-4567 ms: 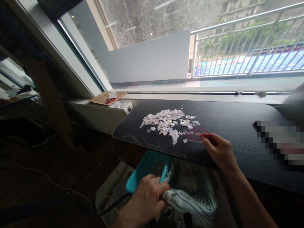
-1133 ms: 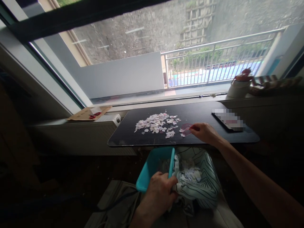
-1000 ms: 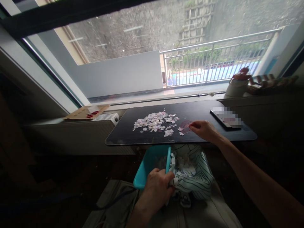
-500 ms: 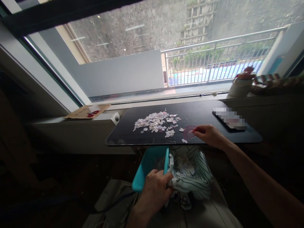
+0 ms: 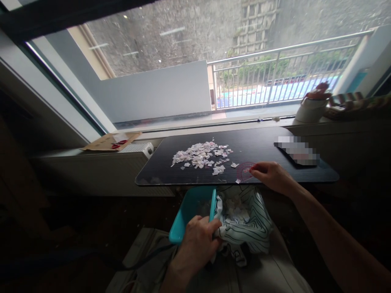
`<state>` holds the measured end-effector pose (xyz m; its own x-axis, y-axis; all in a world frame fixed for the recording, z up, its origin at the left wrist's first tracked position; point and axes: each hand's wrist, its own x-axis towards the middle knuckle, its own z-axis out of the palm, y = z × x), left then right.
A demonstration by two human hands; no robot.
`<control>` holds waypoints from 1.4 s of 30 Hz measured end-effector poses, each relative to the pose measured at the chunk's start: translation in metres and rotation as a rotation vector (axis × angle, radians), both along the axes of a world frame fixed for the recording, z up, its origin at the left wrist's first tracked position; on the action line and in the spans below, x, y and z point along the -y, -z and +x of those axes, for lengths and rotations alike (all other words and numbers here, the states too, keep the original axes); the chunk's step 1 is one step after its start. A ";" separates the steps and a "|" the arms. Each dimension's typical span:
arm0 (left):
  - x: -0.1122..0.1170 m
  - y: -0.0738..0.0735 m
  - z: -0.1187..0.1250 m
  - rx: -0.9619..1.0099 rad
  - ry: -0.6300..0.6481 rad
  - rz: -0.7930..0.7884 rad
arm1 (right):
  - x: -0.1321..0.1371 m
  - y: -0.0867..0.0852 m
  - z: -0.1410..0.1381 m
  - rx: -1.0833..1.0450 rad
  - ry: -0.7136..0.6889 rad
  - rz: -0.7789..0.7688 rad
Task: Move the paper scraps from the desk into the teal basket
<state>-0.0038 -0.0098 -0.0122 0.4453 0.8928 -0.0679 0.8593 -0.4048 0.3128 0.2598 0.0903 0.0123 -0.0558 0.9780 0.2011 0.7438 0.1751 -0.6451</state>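
Note:
My right hand [image 5: 270, 174] pinches a clear pinkish protractor [image 5: 243, 172] low over or on the dark tabletop, near its front edge. A few paper scraps [image 5: 234, 165] lie just left of the protractor, and a wide heap of cut paper bits [image 5: 201, 154] spreads farther left. Below the table edge, my left hand [image 5: 200, 236] is closed round the rim of a teal plastic bin [image 5: 180, 228] together with the edge of a white cloth bag [image 5: 255, 232] with dark wavy lines. More paper bits [image 5: 236, 211] lie inside the open bag.
A dark slab-like object [image 5: 296, 152], its top blurred out, lies at the table's [image 5: 259, 142] right. Red-handled scissors [image 5: 119, 144] rest on brown paper [image 5: 97, 142] by a radiator [image 5: 137, 149] at left. On the sill stands a pale container [image 5: 312, 106]. A window fills the back.
My right hand and the protractor have shifted very slightly right. My left hand stays on the bin rim and bag. The whole view has tilted a little.

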 end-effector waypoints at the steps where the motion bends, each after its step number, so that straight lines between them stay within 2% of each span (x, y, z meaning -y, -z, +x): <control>1: 0.000 0.000 0.000 0.006 -0.002 0.008 | 0.000 0.000 -0.001 0.000 0.017 0.012; 5: 0.001 0.001 0.000 0.017 -0.007 0.031 | -0.004 0.005 -0.004 -0.005 0.071 0.013; 12: 0.001 0.004 0.000 0.010 0.011 0.042 | 0.004 0.009 0.000 -0.065 0.009 -0.030; 15: 0.000 0.005 0.002 -0.004 0.014 0.042 | 0.006 0.011 -0.002 -0.093 0.043 -0.005; 18: 0.000 0.006 0.003 -0.001 0.020 0.031 | -0.001 0.016 -0.009 -0.126 0.061 0.031; 23: -0.001 0.009 0.002 0.020 0.014 0.031 | -0.024 0.024 -0.032 -0.122 0.008 0.093; 30: -0.003 0.011 0.001 0.007 0.027 0.038 | -0.036 0.019 -0.064 -0.053 -0.098 0.077; 32: -0.004 0.011 0.002 0.007 0.035 0.037 | -0.035 0.016 -0.064 -0.050 -0.116 0.071; 37: -0.003 0.012 0.002 0.002 0.049 0.046 | -0.033 0.015 -0.054 -0.031 -0.036 0.094; 42: -0.004 0.010 0.005 -0.019 0.093 0.051 | -0.026 0.016 -0.055 -0.086 -0.120 0.036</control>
